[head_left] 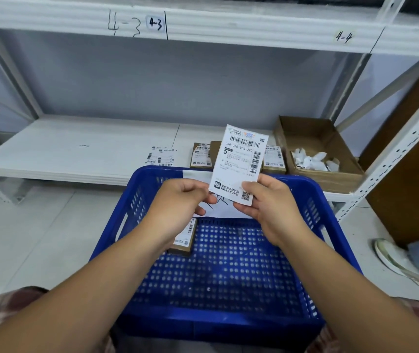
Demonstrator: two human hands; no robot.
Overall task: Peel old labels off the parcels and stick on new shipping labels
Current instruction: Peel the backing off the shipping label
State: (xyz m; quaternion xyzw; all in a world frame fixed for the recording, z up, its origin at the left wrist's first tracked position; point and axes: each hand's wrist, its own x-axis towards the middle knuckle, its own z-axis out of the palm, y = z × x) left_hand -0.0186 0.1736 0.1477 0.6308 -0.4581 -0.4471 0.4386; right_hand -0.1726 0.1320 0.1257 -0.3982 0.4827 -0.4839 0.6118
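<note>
While the shelf [228, 26] reads 4-3, left hand [177, 201] and right hand [267, 203] pinch a label [239, 161] printed V05-220.

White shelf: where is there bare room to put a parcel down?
The shelf is bare from its left end to the loose labels. Right of those it is crowded: parcels, then the cardboard box. The blue basket's near floor is free too.

Parcel [185, 239] half hidden behind left hand [177, 201], shoe [401, 263] cut by right edge, label [239, 161] fine print illegible
</note>
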